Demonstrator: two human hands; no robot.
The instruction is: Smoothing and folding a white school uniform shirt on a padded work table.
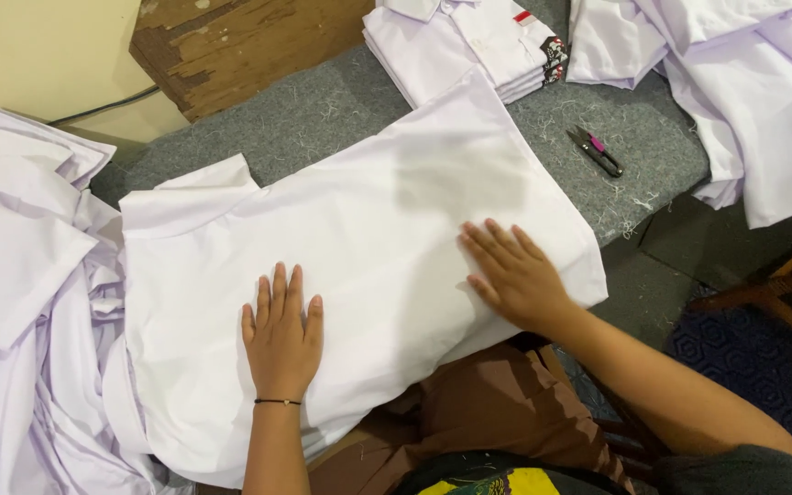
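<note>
Pressing white shirt (pixel 359 220), snips (pixel 596 149) nearby, perhaps

Bare grey table (pixel 323 119) lies open beyond the shirt, bounded by folded shirts (pixel 469 46) and snips (pixel 596 150).

Garment workshop, stacked white shirts (pixel 469 46), thread snips (pixel 596 150), lint-strewn grey table (pixel 313 119)

Both hands lie palm-down, fingers spread: left hand (pixel 281 335) pointing straight ahead, right hand (pixel 512 271) angled leftward.
</note>
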